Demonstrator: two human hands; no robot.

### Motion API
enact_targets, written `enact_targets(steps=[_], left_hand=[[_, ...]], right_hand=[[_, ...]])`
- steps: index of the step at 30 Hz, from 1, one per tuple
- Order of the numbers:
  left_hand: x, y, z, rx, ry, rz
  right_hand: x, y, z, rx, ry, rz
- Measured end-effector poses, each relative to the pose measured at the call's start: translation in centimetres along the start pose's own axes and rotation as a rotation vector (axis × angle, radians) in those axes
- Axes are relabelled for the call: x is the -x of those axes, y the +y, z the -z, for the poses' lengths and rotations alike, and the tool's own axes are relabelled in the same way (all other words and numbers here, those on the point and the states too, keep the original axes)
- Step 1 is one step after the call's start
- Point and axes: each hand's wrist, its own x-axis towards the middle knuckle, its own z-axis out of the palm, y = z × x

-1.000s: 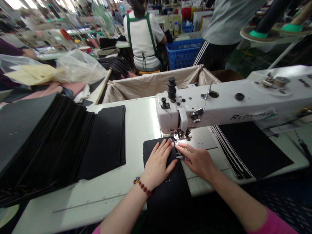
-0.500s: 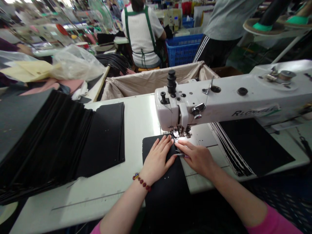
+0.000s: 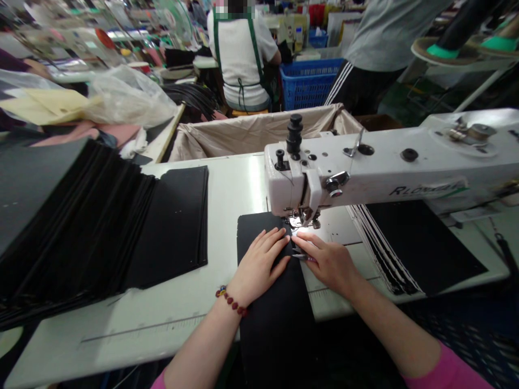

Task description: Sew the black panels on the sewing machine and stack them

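Note:
A long black panel [image 3: 279,324], leather-like, runs from under the sewing machine's presser foot [image 3: 299,219] down over the table's front edge. My left hand [image 3: 265,254] lies flat on it with the fingers stretched toward the foot. At the panel's right edge, my right hand [image 3: 326,259] is closed around small thread snips [image 3: 300,255], whose metal blades point left. Its index fingertip rests by the edge, just in front of the needle area. The needle tip itself is too small to make out.
The white sewing machine [image 3: 357,173] spans the right side. Black panels are stacked at left [image 3: 170,227], and more with pale edges lie at right [image 3: 421,243]. A cloth-lined bin [image 3: 227,140] stands behind the table [image 3: 227,189]. Two people and a blue basket [image 3: 308,81] are beyond.
The black panel has slid away from me along the foot, its far edge now farther past the left fingers. Both hands stay nearly in place. The view has shifted slightly.

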Motion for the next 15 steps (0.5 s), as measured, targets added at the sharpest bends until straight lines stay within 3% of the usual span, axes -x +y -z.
enact_targets(steps=[15], left_hand=[[0.13, -0.13, -0.07, -0.016, 0.010, -0.011]], right_hand=[[0.03, 0.01, 0.00, 0.010, -0.001, 0.005]])
